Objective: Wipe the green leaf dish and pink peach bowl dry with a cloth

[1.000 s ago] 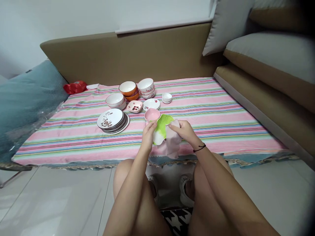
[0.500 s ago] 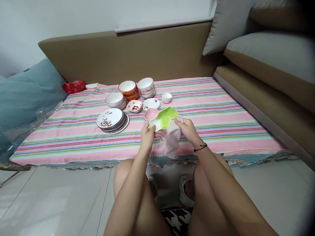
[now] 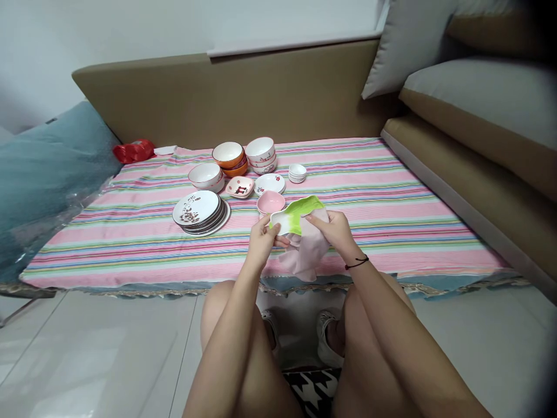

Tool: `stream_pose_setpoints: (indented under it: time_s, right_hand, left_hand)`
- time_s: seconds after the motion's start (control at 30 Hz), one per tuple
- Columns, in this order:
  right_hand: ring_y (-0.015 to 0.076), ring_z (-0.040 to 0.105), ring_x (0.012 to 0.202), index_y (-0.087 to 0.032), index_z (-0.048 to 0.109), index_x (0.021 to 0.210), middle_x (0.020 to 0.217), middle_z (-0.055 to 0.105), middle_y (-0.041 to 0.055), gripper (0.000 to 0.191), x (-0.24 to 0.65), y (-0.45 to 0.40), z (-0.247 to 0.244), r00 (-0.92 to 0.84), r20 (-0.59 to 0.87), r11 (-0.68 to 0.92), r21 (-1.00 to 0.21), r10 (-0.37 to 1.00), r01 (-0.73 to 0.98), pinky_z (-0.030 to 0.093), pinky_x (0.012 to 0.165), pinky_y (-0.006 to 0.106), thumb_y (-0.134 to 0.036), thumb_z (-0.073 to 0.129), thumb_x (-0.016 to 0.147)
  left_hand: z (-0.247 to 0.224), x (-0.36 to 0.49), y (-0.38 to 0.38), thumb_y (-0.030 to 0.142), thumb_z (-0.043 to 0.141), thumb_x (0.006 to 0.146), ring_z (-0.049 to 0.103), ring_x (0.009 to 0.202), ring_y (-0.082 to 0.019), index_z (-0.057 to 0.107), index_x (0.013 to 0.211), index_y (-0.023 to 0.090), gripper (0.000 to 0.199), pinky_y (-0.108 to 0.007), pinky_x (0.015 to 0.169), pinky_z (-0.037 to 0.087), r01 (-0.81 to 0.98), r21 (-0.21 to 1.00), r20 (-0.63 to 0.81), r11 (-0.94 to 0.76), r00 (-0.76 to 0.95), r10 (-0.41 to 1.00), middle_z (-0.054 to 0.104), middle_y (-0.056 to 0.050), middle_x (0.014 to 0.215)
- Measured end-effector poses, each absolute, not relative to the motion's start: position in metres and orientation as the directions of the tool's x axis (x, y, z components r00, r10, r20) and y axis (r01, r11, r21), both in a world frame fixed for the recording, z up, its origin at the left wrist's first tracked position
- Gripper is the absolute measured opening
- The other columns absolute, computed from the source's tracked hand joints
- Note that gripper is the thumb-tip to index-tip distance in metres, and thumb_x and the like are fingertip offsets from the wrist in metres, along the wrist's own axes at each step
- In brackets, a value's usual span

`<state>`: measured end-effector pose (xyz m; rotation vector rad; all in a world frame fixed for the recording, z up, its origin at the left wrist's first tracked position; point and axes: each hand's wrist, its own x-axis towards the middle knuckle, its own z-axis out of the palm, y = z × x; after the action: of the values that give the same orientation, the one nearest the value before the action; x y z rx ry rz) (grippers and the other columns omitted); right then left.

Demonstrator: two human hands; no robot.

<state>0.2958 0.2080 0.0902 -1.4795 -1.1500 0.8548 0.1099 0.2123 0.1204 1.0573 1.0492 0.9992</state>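
A green and white leaf-shaped dish (image 3: 290, 220) is held up above the front of the striped cloth, tilted. My left hand (image 3: 263, 237) grips its white end, thumb on top and fingers beneath. A pale pink cloth (image 3: 311, 249) hangs over the dish's near right edge. My right hand (image 3: 335, 228) is closed on this cloth, its thumb pressing it against the green part. Just behind the dish stands a pink bowl (image 3: 270, 202), its lower part hidden by the dish and my left hand.
On the striped cloth (image 3: 391, 197) stand a stack of plates (image 3: 195, 208), a white bowl (image 3: 204, 175), orange bowls (image 3: 228, 154), white bowls (image 3: 260, 151), a square dish (image 3: 239, 187), flowered plates (image 3: 269, 184) and small dishes (image 3: 297, 172). A red package (image 3: 134, 151) lies back left; cushions (image 3: 461, 98) rise right.
The dish has tilted, so less of its inside shows, and more of the pink bowl is uncovered. My right hand has moved slightly right and down, with the cloth covering more of the green part.
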Motion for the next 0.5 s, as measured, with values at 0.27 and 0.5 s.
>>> stream_pose_setpoints:
  time_s: [0.27,0.5]
  right_hand:
    - [0.0158,0.056,0.066,-0.013,0.069,0.078,0.076,0.067,0.0051,0.034,0.303,0.212,0.092,0.224,0.059,0.048,-0.997,0.973,0.052,0.041,0.058,0.026,-0.043,0.071,0.063]
    - [0.0130,0.050,0.059,-0.016,0.059,0.063,0.064,0.060,0.0009,0.025,0.309,0.215,0.088,0.307,0.073,0.065,-0.997,0.949,0.036,0.038,0.056,0.025,-0.037,0.070,0.058]
  left_hand:
    - [0.119,0.108,0.216,0.023,0.062,0.070,0.066,0.053,-0.015,0.054,0.107,0.012,0.040,-0.024,0.051,0.053,-0.199,0.960,-0.176,0.196,0.115,0.978,0.062,0.001,0.060]
    - [0.118,0.105,0.215,0.024,0.061,0.070,0.062,0.046,-0.014,0.055,0.103,0.012,0.035,-0.023,0.047,0.051,-0.167,0.966,-0.178,0.196,0.117,0.977,0.061,0.002,0.054]
